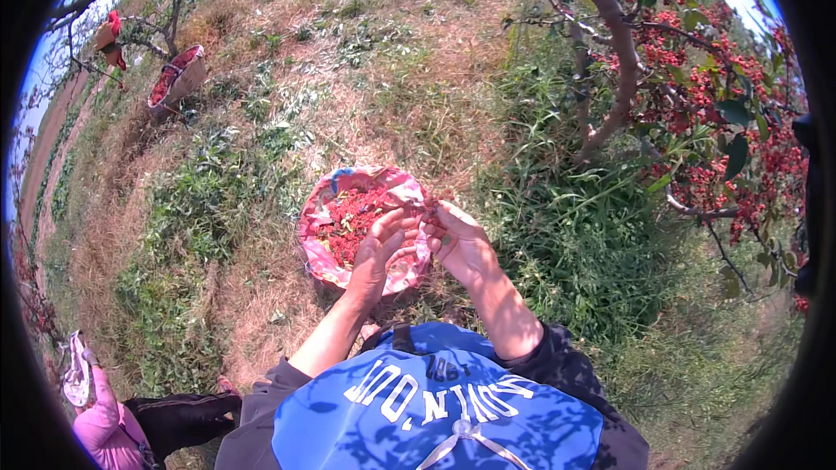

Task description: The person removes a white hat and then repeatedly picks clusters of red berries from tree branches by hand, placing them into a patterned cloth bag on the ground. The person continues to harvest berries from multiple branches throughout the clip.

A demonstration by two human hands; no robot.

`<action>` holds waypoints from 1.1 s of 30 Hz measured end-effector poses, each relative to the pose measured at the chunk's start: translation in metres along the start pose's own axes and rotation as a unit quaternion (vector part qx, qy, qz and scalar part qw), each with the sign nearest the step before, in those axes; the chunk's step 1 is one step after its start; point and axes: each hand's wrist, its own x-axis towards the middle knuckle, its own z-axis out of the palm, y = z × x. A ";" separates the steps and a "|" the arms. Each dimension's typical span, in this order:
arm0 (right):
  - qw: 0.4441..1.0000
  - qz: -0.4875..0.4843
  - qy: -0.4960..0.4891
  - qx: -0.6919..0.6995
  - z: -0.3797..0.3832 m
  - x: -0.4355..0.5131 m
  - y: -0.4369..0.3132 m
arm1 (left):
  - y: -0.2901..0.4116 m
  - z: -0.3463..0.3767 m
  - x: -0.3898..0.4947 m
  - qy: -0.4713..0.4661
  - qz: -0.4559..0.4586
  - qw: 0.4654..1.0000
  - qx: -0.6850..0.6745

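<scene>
My left hand [382, 241] is raised over a round basket lined with pink cloth [317, 261], fingers apart and palm turned inward. Beside it, at the basket's right rim, my right hand [460, 241] pinches a small sprig of dark red berries [431, 204] between thumb and fingers. The left fingertips come close to that sprig; whether they touch it is unclear. Inside the basket lies a heap of red berry clusters [353, 219], probably Sichuan pepper, with bits of green leaf among them. My hands and wrists cover part of its near side.
A tree at the right bears red berry clusters [692, 52] on a bent branch [624, 46]. Tall weeds [588, 235] grow below. At upper left, a wicker basket [189, 78] holds red berries near thin branches. A person in pink [104, 421] is at lower left.
</scene>
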 end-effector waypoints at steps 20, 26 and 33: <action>0.957 0.013 0.045 -0.287 -0.009 0.017 0.051 | 0.003 -0.054 -0.027 0.128 -0.023 0.991 -0.023; 0.966 0.014 0.046 -0.256 -0.004 0.023 0.047 | 0.003 -0.064 -0.030 0.093 -0.021 0.975 -0.201; 0.664 -0.267 -0.081 -0.693 0.001 0.068 0.049 | 0.005 -0.066 -0.028 0.079 -0.029 0.982 -0.171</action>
